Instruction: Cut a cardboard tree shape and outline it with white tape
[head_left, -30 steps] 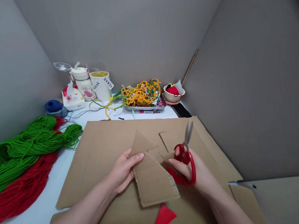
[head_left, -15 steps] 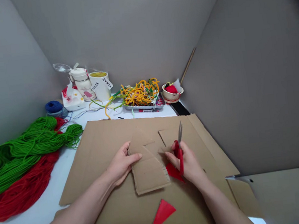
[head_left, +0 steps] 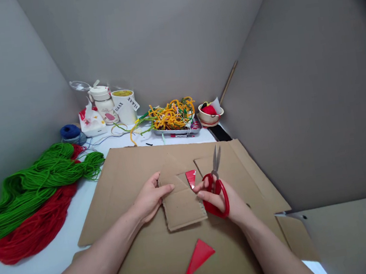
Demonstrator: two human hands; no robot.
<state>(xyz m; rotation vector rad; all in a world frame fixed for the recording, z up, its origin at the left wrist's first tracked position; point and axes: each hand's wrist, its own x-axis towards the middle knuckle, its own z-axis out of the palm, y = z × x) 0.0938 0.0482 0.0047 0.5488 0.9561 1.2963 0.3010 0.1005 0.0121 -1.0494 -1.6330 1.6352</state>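
My left hand [head_left: 149, 199] grips a cut piece of brown cardboard [head_left: 184, 208] by its left side, thumb on top. In my right hand [head_left: 234, 199] are red-handled scissors [head_left: 215, 172], the slightly parted blades pointing away from me. The right thumb and fingertips also meet at the lower tip of a small red-faced scrap [head_left: 191, 178], by the cardboard's right edge. More red shows beneath the right hand, partly hidden by it and the scissor handles. Closer to me lies a red triangular scrap [head_left: 199, 258] on the large cardboard sheet [head_left: 140, 253].
Green yarn [head_left: 41, 181] and red yarn [head_left: 44, 227] lie at the left. Along the back stand a blue yarn ball [head_left: 70, 131], a bottle [head_left: 104, 106], a white container [head_left: 125, 110], a tray of yellow yarn [head_left: 173, 115] and a bowl [head_left: 212, 118]. Grey walls surround the table.
My right fingers have moved up and left to the cardboard's edge, where a red-faced scrap now shows. The scissor blades have swung left and show apart. The left hand keeps its hold.
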